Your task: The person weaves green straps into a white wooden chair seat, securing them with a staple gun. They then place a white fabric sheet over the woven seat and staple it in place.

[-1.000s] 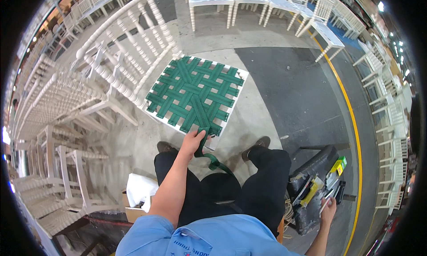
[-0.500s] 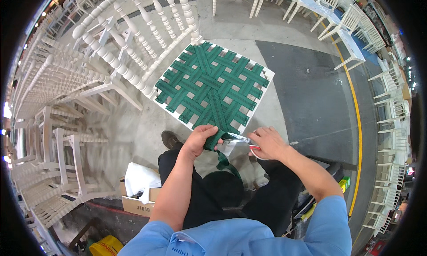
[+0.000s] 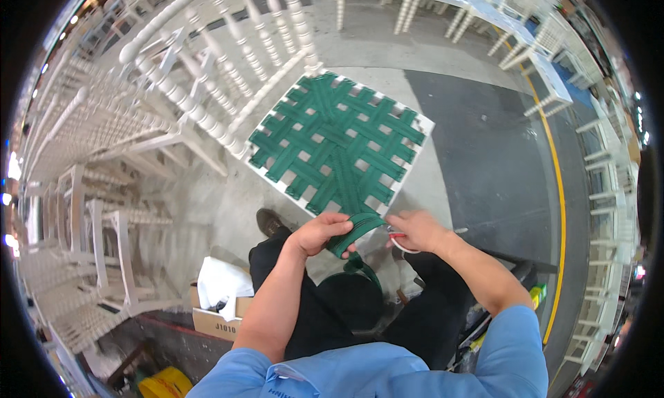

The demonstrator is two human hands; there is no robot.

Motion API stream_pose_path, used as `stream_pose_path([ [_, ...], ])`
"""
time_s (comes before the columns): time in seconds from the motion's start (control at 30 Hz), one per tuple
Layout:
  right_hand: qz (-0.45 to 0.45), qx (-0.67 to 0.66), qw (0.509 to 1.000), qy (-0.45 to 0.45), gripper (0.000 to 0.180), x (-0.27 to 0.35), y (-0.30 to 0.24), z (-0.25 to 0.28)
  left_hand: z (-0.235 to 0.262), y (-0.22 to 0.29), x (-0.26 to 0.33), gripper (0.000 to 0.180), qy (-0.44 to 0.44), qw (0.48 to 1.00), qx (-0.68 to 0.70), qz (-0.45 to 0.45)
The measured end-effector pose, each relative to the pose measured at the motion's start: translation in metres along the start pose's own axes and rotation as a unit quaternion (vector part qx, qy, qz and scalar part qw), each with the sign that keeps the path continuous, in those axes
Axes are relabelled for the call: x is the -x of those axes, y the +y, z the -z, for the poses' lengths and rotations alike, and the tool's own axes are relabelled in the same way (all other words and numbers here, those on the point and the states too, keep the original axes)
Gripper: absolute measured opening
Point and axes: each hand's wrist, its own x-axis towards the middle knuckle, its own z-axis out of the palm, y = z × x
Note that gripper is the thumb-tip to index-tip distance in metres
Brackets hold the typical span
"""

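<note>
My left hand (image 3: 319, 233) is closed on a green webbing strap (image 3: 364, 225), which bends over the fingers toward my right hand. The strap's tail (image 3: 356, 263) hangs down between my legs. My right hand (image 3: 418, 230) is closed round a pair of scissors (image 3: 400, 243) with red and white handles; their blades are mostly hidden. Both hands are just in front of the near corner of a white chair's seat (image 3: 339, 132), which is covered with crossed green straps. Whether the held strap still joins the seat, I cannot tell.
Many white chairs with turned spindles (image 3: 104, 114) crowd the left side. White benches or chairs (image 3: 477, 17) line the far right, beyond a yellow floor line (image 3: 557, 190). A cardboard box (image 3: 214, 322) holding white material (image 3: 223, 286) stands left of my legs. A yellow bag (image 3: 164, 383) lies lower left.
The strap in my left hand has swung up and right into a flat curve. My hands have come down slightly, and the scissor blades, earlier visible at the strap, are now mostly hidden.
</note>
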Motion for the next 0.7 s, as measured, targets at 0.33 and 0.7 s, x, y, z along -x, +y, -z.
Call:
stream_pose_path([
  [0.33, -0.688, -0.074, 0.599, 0.403, 0.067, 0.363, -0.088, -0.027, -0.068, -0.066, -0.022, 0.038, 0.04, 0.987, -0.1, 0.122],
  [0.7, -0.843, -0.012, 0.423, 0.333, 0.042, 0.533, -0.174, -0.147, -0.1, -0.122, -0.026, 0.036, 0.233, 0.962, 0.088, 0.114],
])
